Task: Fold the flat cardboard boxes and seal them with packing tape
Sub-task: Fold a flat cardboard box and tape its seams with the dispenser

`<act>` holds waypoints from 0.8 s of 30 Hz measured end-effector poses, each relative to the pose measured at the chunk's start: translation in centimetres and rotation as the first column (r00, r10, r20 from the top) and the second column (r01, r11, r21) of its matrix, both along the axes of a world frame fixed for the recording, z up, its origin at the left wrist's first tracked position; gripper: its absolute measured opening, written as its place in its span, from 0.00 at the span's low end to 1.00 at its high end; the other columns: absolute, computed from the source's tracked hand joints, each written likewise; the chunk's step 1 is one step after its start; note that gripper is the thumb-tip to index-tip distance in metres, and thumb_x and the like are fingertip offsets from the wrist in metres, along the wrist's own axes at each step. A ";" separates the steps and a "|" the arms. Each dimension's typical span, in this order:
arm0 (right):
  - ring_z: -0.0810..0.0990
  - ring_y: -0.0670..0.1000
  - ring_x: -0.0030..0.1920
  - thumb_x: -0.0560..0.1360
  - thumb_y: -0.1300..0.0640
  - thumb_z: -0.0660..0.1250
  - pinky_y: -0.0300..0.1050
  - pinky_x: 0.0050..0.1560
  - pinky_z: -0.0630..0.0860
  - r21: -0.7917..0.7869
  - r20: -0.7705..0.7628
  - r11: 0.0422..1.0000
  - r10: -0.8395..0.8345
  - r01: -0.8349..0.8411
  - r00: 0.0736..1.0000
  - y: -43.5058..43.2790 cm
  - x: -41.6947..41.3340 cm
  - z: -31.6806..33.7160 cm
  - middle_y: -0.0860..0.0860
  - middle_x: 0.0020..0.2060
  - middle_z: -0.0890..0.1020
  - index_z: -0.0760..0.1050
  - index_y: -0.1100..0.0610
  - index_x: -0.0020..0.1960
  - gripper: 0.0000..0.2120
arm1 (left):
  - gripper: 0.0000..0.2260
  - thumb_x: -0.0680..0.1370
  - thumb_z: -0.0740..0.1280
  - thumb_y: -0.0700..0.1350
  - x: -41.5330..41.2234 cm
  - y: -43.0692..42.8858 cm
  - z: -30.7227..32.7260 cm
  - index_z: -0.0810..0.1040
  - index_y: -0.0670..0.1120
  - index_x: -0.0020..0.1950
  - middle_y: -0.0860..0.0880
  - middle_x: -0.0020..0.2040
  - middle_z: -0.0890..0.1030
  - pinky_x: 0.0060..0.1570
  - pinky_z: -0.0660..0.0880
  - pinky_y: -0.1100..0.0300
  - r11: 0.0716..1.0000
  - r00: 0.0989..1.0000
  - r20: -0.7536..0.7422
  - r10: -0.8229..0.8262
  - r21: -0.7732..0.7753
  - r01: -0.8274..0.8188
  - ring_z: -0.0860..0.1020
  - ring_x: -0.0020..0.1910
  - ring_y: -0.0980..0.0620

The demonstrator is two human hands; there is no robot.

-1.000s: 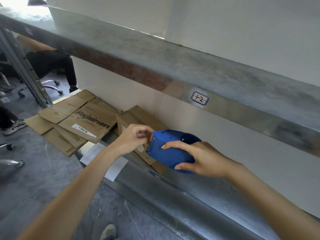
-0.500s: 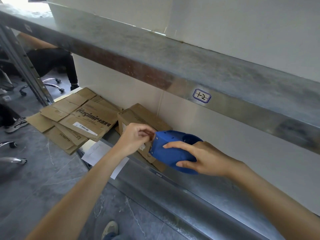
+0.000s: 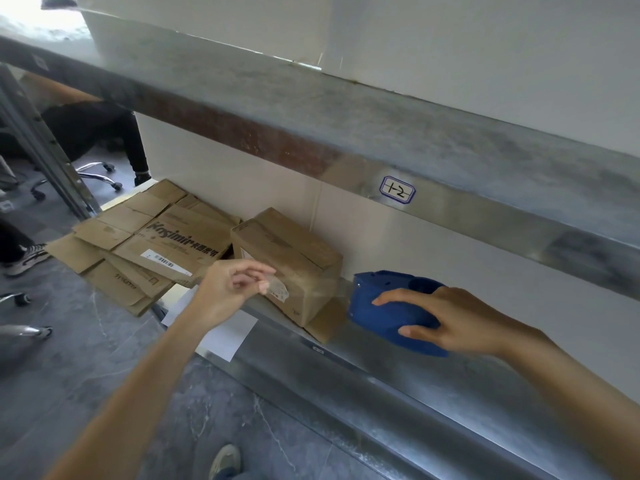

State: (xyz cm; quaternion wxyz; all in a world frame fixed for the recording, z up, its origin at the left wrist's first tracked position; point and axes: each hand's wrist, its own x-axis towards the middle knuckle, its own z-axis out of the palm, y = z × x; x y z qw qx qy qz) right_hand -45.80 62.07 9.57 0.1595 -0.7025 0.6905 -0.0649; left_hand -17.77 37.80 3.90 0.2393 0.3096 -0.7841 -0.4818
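Observation:
A blue tape dispenser (image 3: 388,303) rests on the lower metal shelf (image 3: 433,386), and my right hand (image 3: 450,323) grips it from the right side. My left hand (image 3: 228,292) pinches the loose end of clear packing tape (image 3: 277,289), which stretches in a thin strip toward the dispenser. Behind the tape stands a folded cardboard box (image 3: 287,261) on the shelf. A pile of flat cardboard boxes (image 3: 145,244) lies to its left, overhanging the shelf edge.
An upper metal shelf beam (image 3: 346,133) with a label "1-2" (image 3: 397,189) runs overhead. White paper sheets (image 3: 225,337) stick out under the cardboard. Another person's legs (image 3: 104,133) and a wheeled chair base (image 3: 93,174) are at far left. My shoe (image 3: 225,462) is on the grey floor.
My hands have drawn apart: the left pulled the tape end away to the left while the right kept the dispenser on the shelf. The folded box now shows between them.

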 end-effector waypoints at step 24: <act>0.74 0.45 0.33 0.80 0.43 0.62 0.37 0.36 0.69 0.025 -0.017 0.988 -0.150 0.150 0.989 1.1 -1.1 -1.3 0.41 0.32 0.76 0.58 0.24 0.66 0.22 | 0.22 0.71 0.77 0.37 -3.7 3.3 -3.8 0.80 0.55 0.61 0.63 0.65 0.76 0.55 0.78 0.59 0.987 0.988 -0.145 0.052 -0.144 -0.073 0.83 0.47 0.54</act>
